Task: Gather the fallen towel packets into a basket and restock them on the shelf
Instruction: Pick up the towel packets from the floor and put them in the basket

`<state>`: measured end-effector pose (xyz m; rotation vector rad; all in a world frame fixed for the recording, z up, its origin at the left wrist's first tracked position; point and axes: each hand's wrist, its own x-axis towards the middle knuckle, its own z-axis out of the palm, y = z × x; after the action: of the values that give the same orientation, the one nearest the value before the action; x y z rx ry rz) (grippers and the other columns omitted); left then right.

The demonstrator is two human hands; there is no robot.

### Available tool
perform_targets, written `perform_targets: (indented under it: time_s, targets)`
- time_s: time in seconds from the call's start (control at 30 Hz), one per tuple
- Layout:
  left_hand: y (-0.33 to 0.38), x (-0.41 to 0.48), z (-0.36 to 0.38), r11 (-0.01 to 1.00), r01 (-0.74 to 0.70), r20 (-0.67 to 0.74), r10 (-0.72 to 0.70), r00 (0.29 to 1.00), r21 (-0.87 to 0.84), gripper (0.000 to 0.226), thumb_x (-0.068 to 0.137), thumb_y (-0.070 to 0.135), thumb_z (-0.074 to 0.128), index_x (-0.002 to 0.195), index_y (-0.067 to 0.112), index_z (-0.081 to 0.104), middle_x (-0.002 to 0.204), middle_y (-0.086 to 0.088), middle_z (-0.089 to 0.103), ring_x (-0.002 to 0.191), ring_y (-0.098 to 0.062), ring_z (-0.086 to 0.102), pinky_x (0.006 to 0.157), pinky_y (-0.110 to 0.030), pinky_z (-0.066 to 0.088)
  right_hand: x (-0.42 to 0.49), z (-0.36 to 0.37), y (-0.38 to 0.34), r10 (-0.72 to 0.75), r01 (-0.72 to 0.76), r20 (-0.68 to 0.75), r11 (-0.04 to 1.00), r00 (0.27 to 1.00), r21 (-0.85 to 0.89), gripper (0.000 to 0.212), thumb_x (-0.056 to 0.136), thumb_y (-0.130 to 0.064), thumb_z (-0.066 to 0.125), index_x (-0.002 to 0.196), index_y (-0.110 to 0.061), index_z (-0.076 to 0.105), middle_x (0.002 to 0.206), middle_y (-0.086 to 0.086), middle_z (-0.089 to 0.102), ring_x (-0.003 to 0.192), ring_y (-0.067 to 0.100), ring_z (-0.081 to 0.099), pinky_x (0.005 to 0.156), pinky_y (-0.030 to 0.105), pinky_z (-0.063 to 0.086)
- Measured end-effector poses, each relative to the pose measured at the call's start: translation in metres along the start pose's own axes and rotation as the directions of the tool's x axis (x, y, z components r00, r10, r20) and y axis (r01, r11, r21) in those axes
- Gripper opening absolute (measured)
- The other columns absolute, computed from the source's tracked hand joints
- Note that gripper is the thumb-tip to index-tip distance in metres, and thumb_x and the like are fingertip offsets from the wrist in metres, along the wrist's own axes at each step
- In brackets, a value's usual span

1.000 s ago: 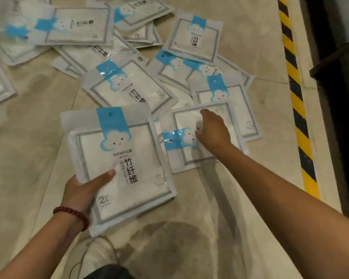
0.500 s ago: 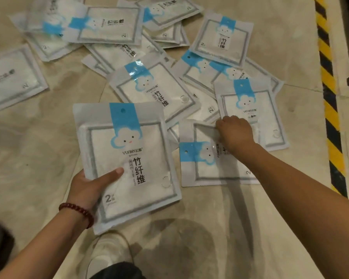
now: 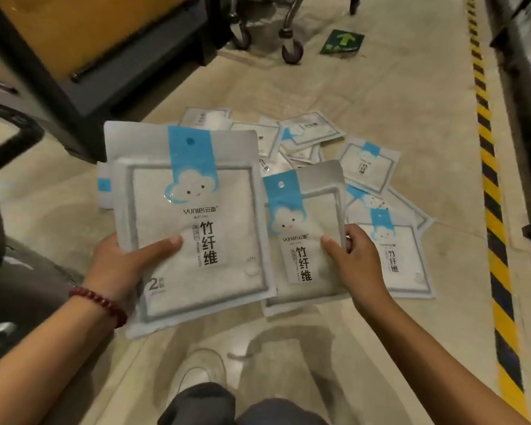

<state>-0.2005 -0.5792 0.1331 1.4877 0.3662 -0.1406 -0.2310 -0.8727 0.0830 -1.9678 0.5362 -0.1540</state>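
Observation:
My left hand (image 3: 120, 268) grips a stack of white towel packets (image 3: 193, 222) with a blue cloud label, thumb across the front. My right hand (image 3: 357, 259) pinches the right edge of a second towel packet (image 3: 304, 237) lifted off the floor, held just to the right of the stack. Several more fallen packets (image 3: 368, 162) lie scattered on the beige floor beyond and to the right of my hands. No basket can be made out for certain; a dark curved object sits at the left edge.
A dark shelf base with a yellow panel (image 3: 111, 47) stands at the upper left. Trolley wheels (image 3: 292, 52) and a green arrow floor sticker (image 3: 342, 41) lie ahead. A yellow-black hazard stripe (image 3: 491, 210) runs along the right. My shoe (image 3: 196, 372) is below.
My right hand has picked a packet up from the floor and brought it beside the stack in my left hand. The view has pulled back, and the floor pile now appears farther away.

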Motion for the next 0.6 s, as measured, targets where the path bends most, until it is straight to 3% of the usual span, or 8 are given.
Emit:
perform_targets:
  time_s: [0.1,0.17,0.23,0.3,0.37,0.47,0.6]
  targets:
    - [0.055,-0.022,-0.016,0.993,-0.11,-0.074,0.106,0.992,-0.046,0.031,0.057,0.006,0.074,0.087,0.01,0.068,0.081,-0.002,0.074,0.073,-0.015,0.072,0.056,-0.023,0.055,-0.006,0.012,-0.056,-0.03,0.028,0.01,0.991,1.0,0.132,0.012,0.088,-0.023,0.061,0.086,-0.011,0.057,0.083,0.012,0.061,0.071,0.017,0.054,0.063,0.031,0.044]
    - [0.088,-0.037,-0.03,0.982,-0.182,-0.131,0.174,0.976,-0.054,0.032,0.056,0.009,0.075,0.087,0.012,0.068,0.08,-0.002,0.074,0.074,-0.015,0.072,0.056,-0.022,0.055,-0.012,0.019,-0.093,-0.064,0.059,0.019,0.976,0.998,0.209,0.006,0.089,-0.024,0.06,0.085,-0.02,0.056,0.091,0.009,0.064,0.078,0.016,0.06,0.063,0.027,0.048]
    - [0.118,-0.053,-0.047,0.969,-0.24,-0.191,0.224,0.956,-0.062,0.033,0.055,0.011,0.076,0.087,0.011,0.068,0.08,-0.002,0.074,0.073,-0.016,0.072,0.057,-0.022,0.055,-0.021,0.028,-0.131,-0.106,0.086,0.057,0.957,0.993,0.276,0.006,0.089,-0.023,0.06,0.085,-0.024,0.055,0.096,0.012,0.066,0.088,0.025,0.064,0.074,0.037,0.054]
    - [0.142,-0.071,-0.073,0.954,-0.294,-0.277,0.268,0.923,-0.055,0.034,0.054,0.014,0.078,0.087,0.013,0.068,0.08,-0.001,0.075,0.073,-0.015,0.072,0.057,-0.023,0.055,-0.031,0.037,-0.167,-0.165,0.126,0.096,0.938,0.982,0.324,0.006,0.088,-0.022,0.06,0.086,-0.023,0.055,0.097,0.016,0.066,0.091,0.032,0.064,0.082,0.047,0.053]
    - [0.162,-0.088,-0.106,0.942,-0.334,-0.372,0.303,0.877,-0.021,0.035,0.055,0.017,0.079,0.088,0.015,0.068,0.081,0.001,0.075,0.072,-0.014,0.072,0.058,-0.023,0.056,-0.043,0.049,-0.202,-0.226,0.169,0.115,0.911,0.967,0.375,0.007,0.087,-0.021,0.061,0.085,-0.023,0.055,0.094,0.013,0.068,0.088,0.031,0.065,0.082,0.048,0.053]
    - [0.179,-0.111,-0.165,0.933,-0.359,-0.508,0.308,0.805,-0.003,0.033,0.057,0.017,0.079,0.087,0.016,0.067,0.076,0.004,0.074,0.068,-0.011,0.071,0.054,-0.021,0.055,-0.06,0.075,-0.249,-0.291,0.195,0.147,0.866,0.945,0.461,0.009,0.087,-0.019,0.062,0.082,-0.023,0.055,0.09,0.012,0.069,0.084,0.027,0.066,0.079,0.046,0.052]
    - [0.173,-0.139,-0.25,0.948,-0.314,-0.664,0.202,0.719,-0.052,0.038,0.053,0.018,0.079,0.088,0.011,0.067,0.074,0.0,0.074,0.064,-0.014,0.071,0.051,-0.025,0.055,-0.086,0.138,-0.303,-0.345,0.162,0.267,0.833,0.9,0.528,0.011,0.086,-0.022,0.062,0.081,-0.025,0.054,0.088,0.006,0.069,0.082,0.023,0.067,0.077,0.044,0.055]
